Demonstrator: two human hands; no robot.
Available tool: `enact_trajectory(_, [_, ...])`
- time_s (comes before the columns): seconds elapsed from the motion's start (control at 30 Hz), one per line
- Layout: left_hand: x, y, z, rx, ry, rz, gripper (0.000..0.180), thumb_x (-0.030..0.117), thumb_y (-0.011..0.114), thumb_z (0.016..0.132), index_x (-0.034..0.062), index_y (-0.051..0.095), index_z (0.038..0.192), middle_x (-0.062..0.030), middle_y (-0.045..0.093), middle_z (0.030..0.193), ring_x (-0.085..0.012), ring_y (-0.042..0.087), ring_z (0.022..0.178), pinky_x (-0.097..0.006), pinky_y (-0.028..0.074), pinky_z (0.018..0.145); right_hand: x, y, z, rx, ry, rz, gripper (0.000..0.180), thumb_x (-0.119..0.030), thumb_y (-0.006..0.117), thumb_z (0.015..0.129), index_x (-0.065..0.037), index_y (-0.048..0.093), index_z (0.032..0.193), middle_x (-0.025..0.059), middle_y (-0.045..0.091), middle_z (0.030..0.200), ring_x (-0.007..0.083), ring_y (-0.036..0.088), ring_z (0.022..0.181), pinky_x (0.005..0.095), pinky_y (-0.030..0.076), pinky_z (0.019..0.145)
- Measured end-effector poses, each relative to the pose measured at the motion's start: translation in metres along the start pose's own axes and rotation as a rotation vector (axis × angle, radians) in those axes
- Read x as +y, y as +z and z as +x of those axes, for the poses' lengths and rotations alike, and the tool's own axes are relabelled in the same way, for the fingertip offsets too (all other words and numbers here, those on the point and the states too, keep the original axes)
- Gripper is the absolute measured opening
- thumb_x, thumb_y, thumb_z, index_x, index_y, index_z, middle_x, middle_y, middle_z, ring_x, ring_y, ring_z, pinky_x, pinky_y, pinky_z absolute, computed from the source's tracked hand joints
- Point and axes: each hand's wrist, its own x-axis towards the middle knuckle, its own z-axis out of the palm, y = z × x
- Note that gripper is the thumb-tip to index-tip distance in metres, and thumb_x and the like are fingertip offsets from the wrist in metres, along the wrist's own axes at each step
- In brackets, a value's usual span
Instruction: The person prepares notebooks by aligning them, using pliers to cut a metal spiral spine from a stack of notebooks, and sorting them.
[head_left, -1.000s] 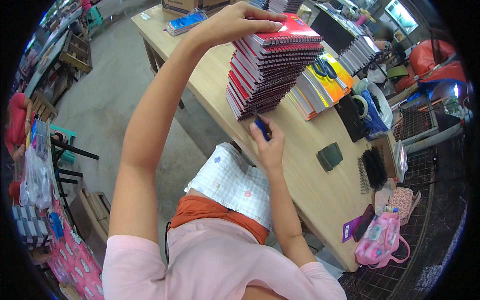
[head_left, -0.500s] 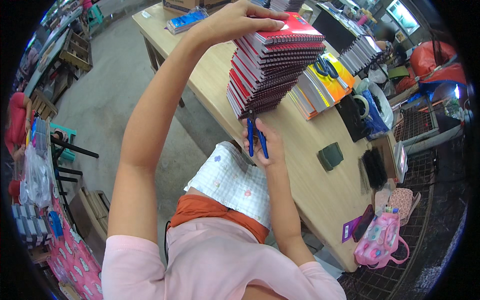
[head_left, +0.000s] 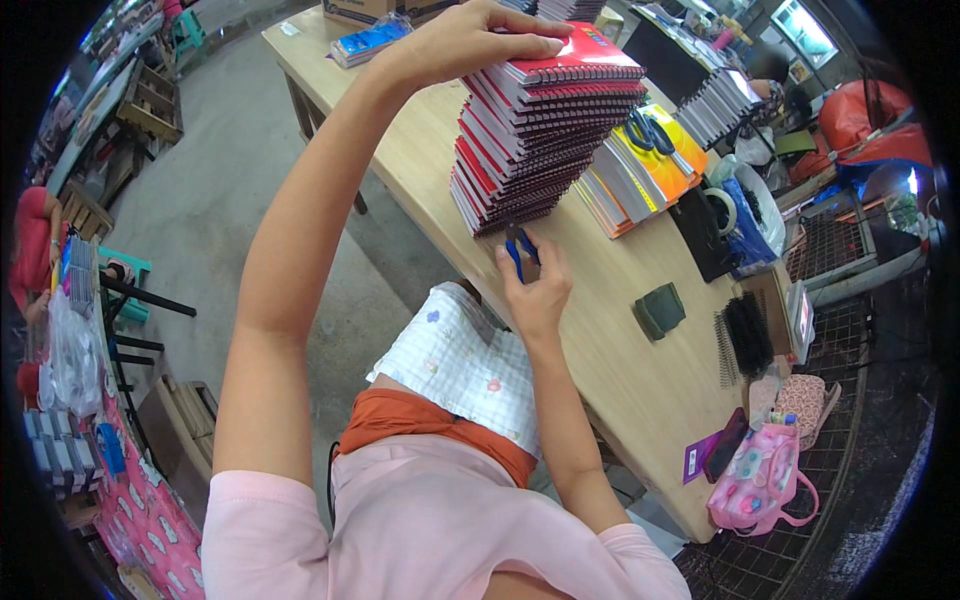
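A tall, leaning stack of red spiral notebooks [head_left: 540,120] stands on the wooden table [head_left: 610,320]. Across its top lies my left hand [head_left: 470,42], fingers stretched over the red cover. My right hand [head_left: 538,290] is closed round blue-handled pliers [head_left: 518,250]. Their dark jaws point at the black wire bindings near the bottom of the stack; whether they touch the wire I cannot tell. Just right of the stack is a pile of yellow-orange books [head_left: 645,170], with dark-handled scissors [head_left: 652,132] on top.
A dark green block [head_left: 660,312] sits on the table's right half, near a bunch of black wire spirals [head_left: 748,335]. A phone [head_left: 727,445] and a pink bag [head_left: 765,480] lie at the near right corner. At the far left end is a blue plastic-wrapped pack [head_left: 372,40].
My right hand has moved slightly up and right, and the pliers' handles have come closer together in it. My left hand stays on top of the stack.
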Motion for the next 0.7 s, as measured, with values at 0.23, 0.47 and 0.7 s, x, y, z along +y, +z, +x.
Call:
enact_trajectory(0.23, [-0.015, 0.000, 0.006, 0.001, 0.034, 0.002, 0.046, 0.049, 0.067, 0.091, 0.0237, 0.069, 0.129, -0.0112, 0.074, 0.097, -0.0160, 0.072, 0.079, -0.028, 0.061, 0.067, -0.002, -0.004, 0.006, -0.278, 0.695, 0.544, 0.036, -0.023, 0.077, 0.085, 0.002, 0.069, 0.110, 0.0137, 0.068, 0.083, 0.0254, 0.067, 0.076, 0.0375, 0.052, 0.067])
enact_trajectory(0.47, [-0.002, 0.002, 0.003, 0.008, 0.058, -0.029, 0.045, 0.049, 0.067, 0.092, 0.0235, 0.069, 0.129, -0.0109, 0.074, 0.097, -0.0166, 0.071, 0.078, -0.026, 0.060, 0.067, -0.004, -0.001, -0.007, -0.079, 0.286, 0.215, 0.037, -0.024, 0.077, 0.085, 0.001, 0.069, 0.111, 0.0143, 0.069, 0.091, 0.0274, 0.067, 0.079, 0.0388, 0.054, 0.073])
enact_trajectory(0.7, [-0.012, -0.005, 0.001, -0.022, -0.019, -0.037, 0.046, 0.047, 0.068, 0.091, 0.0226, 0.068, 0.130, -0.0101, 0.073, 0.098, -0.0145, 0.071, 0.080, -0.026, 0.059, 0.070, -0.007, 0.008, -0.010, -0.034, -0.026, -0.067, 0.034, -0.021, 0.076, 0.084, 0.000, 0.068, 0.109, 0.0161, 0.065, 0.093, 0.0308, 0.065, 0.079, 0.0376, 0.053, 0.068])
